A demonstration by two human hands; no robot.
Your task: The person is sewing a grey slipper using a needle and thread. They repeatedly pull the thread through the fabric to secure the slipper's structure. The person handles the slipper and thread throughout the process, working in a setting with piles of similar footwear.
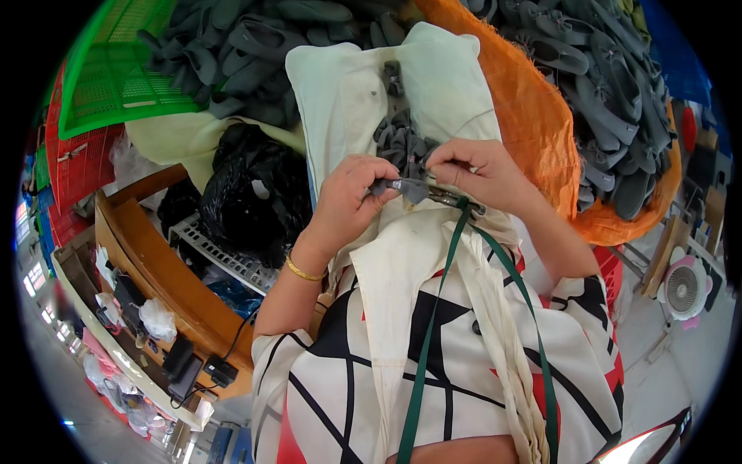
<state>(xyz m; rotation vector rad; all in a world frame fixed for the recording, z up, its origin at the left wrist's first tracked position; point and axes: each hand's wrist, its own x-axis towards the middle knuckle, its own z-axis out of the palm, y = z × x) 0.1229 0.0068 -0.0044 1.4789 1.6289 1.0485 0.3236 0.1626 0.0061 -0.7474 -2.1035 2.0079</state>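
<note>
My left hand (352,193) is closed in a pinch on a small grey fabric bow (412,188), which sticks out past the fingertips. Facing it, my right hand (479,172) has thumb and forefinger pressed together; anything between them is too small to make out. Just beyond the fingers, a cluster of grey fabric bows (399,138) lies on the pale cloth (452,85) over my lap. Under my right hand rests a metal tool (444,199), partly hidden, with a green cord (434,313) running from it toward my chest.
A green basket (116,85) of grey flat shoes (259,39) stands far left. At the right, an orange sack (533,100) holds more grey shoes (595,77). A black plastic bag (255,193) and a wooden drawer unit (178,286) are on the left; a small fan (686,288) stands right.
</note>
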